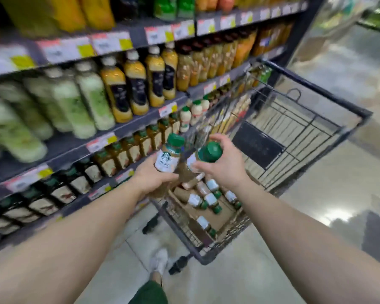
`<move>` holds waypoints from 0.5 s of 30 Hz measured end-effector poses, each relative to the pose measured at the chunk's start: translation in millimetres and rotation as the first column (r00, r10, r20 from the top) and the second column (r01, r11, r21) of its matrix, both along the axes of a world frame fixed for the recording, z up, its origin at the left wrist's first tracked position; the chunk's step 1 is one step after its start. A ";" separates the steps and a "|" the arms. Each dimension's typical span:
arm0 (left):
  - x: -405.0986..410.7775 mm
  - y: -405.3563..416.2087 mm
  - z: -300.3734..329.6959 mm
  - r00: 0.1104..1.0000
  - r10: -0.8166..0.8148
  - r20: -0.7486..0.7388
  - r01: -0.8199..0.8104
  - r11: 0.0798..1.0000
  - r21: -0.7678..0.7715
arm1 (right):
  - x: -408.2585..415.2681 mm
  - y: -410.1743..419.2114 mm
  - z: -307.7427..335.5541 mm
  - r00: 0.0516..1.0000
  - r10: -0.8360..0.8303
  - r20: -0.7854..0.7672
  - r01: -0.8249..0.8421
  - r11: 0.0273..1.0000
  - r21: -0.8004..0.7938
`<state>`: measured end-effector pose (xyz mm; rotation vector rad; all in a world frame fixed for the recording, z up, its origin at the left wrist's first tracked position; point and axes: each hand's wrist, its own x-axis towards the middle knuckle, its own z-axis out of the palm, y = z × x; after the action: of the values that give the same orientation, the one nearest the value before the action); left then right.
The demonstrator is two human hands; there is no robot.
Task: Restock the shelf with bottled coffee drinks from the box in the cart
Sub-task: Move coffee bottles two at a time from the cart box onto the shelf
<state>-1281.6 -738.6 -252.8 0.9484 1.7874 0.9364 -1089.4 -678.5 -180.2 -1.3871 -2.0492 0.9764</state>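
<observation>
Filling the left side, the shelf [123, 128] carries rows of bottled drinks. Just right of it, the left hand [150, 176] grips a coffee bottle [169, 155] upright. Beside that, the right hand [223, 165] holds a second bottle [206, 155], tilted. Below them, near in the cart [316, 119], the box [219, 218] holds more bottles lying flat.

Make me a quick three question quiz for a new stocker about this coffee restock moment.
1. True or false: the left hand holds nothing.
2. What colour is the cap on the bottle in the right hand?
3. Where do the remaining bottles lie: A) on the floor, B) in the cardboard box in the cart, C) on the top shelf?

Key: 1 false, it holds a bottle; 2 green; 3 B.
</observation>
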 end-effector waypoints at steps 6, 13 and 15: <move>-40.1 -148.8 55.5 0.972 0.220 0.086 -0.226 0.971 0.076 | -71.2 -97.7 61.0 0.928 0.138 -0.346 -0.199 0.969 -0.148; -115.0 -331.4 113.3 0.838 0.531 0.127 -0.546 0.823 0.158 | -197.7 -229.7 89.3 0.800 0.419 -0.430 -0.523 0.838 -0.157; -135.4 -385.2 130.2 0.793 0.599 0.110 -0.608 0.771 0.189 | -232.8 -276.9 98.2 0.745 0.497 -0.445 -0.601 0.789 -0.125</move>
<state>-1417.0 -1123.8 -122.5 0.4524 2.0219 1.5701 -1322.1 -955.4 -82.1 -0.5793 -2.0952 1.6777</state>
